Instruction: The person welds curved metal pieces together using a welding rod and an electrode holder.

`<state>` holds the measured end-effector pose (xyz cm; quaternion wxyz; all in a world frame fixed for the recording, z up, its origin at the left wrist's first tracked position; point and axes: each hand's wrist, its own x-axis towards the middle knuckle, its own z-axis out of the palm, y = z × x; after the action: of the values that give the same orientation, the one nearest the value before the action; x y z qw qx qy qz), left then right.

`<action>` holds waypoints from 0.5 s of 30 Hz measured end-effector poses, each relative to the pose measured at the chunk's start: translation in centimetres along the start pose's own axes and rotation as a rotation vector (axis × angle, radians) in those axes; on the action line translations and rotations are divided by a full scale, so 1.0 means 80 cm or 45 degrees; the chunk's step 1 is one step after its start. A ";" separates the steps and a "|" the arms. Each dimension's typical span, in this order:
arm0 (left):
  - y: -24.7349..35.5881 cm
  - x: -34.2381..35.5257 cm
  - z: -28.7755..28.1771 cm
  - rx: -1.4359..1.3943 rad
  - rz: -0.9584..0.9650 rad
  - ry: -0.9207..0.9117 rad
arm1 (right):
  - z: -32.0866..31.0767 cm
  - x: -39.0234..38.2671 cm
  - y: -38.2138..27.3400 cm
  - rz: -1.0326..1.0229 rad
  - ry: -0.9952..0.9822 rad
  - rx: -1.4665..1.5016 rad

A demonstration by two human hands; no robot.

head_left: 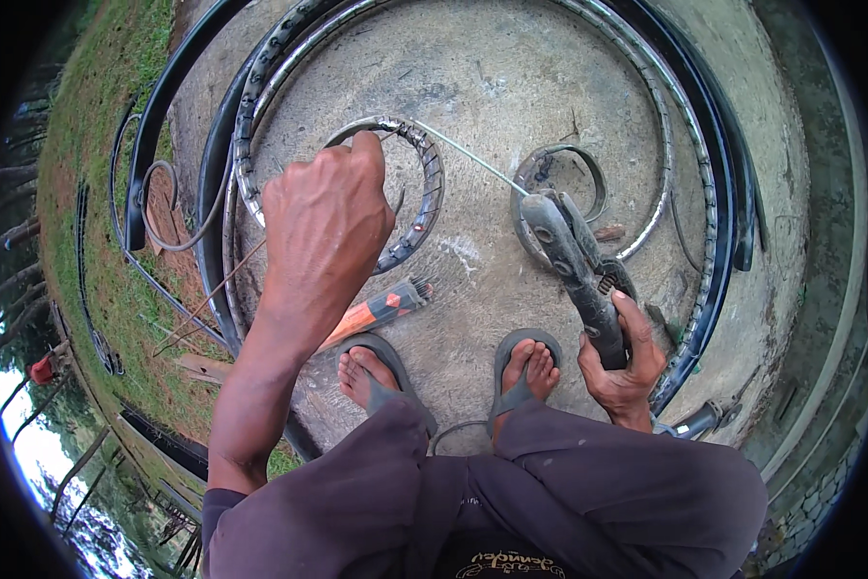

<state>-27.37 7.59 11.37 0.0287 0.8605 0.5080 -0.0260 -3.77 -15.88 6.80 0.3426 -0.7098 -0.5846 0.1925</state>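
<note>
My right hand [627, 362] is wrapped round the dark handle of a welding electrode holder [574, 261]. A thin pale welding rod [468, 156] sticks out of the holder's jaws, up and to the left. Its far end reaches the top of a curled metal strip [424, 183] with dark cross marks. My left hand [328, 207] is closed in a fist over the left side of that curl. What its fingers hold is hidden beneath the hand. A thin brownish rod [212, 292] runs out on the lower left side of this fist.
Large metal hoops [667, 125] and black curved tubes [738, 193] ring the concrete floor [511, 87]. A smaller curl [598, 179] lies behind the holder. An orange pack of welding rods [371, 314] is beside my left foot. Cables and grass [110, 58] are at the left.
</note>
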 end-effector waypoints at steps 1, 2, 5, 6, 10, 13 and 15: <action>-0.001 0.002 0.002 0.013 -0.035 -0.007 | 0.001 0.002 0.001 -0.006 0.019 -0.003; 0.000 0.002 0.003 0.017 -0.024 0.012 | 0.002 0.004 0.000 -0.023 0.018 -0.009; 0.000 -0.002 0.001 -0.018 -0.049 -0.027 | 0.001 0.005 -0.002 -0.032 0.013 0.005; 0.001 -0.003 0.002 -0.006 -0.039 0.002 | 0.001 0.004 -0.001 -0.009 -0.020 0.028; 0.006 -0.006 0.001 -0.014 -0.051 -0.039 | 0.001 0.006 -0.002 -0.018 -0.032 0.034; 0.007 -0.004 -0.003 -0.055 -0.055 -0.119 | 0.004 0.008 -0.002 -0.041 -0.018 0.041; 0.007 -0.004 -0.003 -0.053 -0.053 -0.107 | 0.003 0.008 -0.001 -0.035 -0.024 0.050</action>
<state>-27.06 7.05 11.62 0.0675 0.8470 0.5247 -0.0521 -3.85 -15.17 6.76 0.3535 -0.6929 -0.5937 0.2059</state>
